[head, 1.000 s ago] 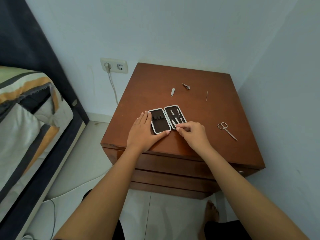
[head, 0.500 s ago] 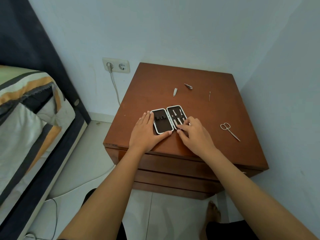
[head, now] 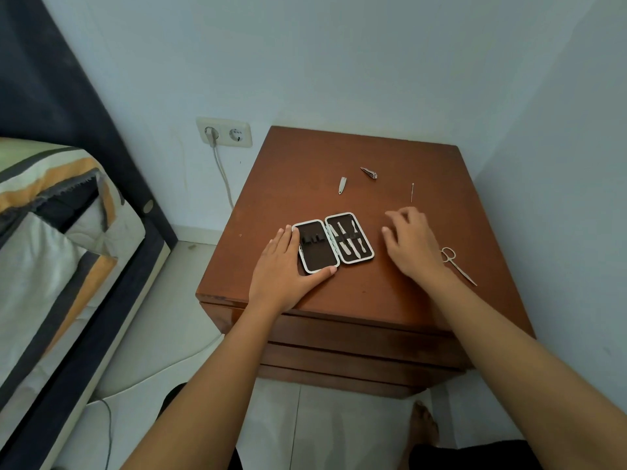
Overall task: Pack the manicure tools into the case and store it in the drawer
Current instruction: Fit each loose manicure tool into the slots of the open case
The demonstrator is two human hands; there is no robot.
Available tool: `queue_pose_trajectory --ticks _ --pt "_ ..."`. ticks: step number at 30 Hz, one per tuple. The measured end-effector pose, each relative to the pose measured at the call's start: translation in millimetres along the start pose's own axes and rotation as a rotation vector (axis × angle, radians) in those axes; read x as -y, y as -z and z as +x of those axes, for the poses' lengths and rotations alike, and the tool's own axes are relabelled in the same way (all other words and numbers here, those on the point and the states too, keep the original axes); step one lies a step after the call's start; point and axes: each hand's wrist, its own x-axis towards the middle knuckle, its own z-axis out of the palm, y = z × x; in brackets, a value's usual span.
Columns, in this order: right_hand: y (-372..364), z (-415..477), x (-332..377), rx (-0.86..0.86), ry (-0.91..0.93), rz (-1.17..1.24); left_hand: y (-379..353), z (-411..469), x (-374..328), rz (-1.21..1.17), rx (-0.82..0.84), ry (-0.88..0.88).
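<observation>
- Flat and spread, the left hand (head: 283, 266) presses beside the open case (head: 332, 241)
- right hand (head: 412, 244) hovers empty, fingers loosely apart, near the scissors (head: 456, 269)

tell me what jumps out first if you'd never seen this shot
An open manicure case lies near the front of a wooden nightstand, the left hand flat against its left half. The right hand hovers empty to its right, with scissors and three small loose tools scattered behind.
</observation>
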Motion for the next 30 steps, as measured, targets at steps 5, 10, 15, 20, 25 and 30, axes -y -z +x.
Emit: queue_pose_trajectory --ticks 5,10,15,20,25,30 --pt "-6.9 41.9 -22.9 0.174 -0.162 -0.034 -1.1 0.9 0.0 0.0 -0.014 0.002" --pt "-11.8 56.5 -24.5 0.277 -0.205 -0.068 0.3 0.9 -1.1 0.005 -0.01 0.0" --pt "-14.4 21.2 -8.1 0.244 -0.137 -0.009 1.4 -0.2 -2.5 0.009 -0.003 0.007" --pt "-13.0 -35.3 6.6 0.051 -0.03 0.153 2.8 -1.9 -3.7 0.003 0.005 0.019" --pt "-4.1 -64.0 1.7 -0.098 -0.026 0.277 3.9 -2.6 -4.3 0.013 0.021 0.024" --pt "5.9 -63.8 -0.2 -0.06 -0.156 0.361 3.2 -3.8 -4.7 0.01 0.021 0.022"
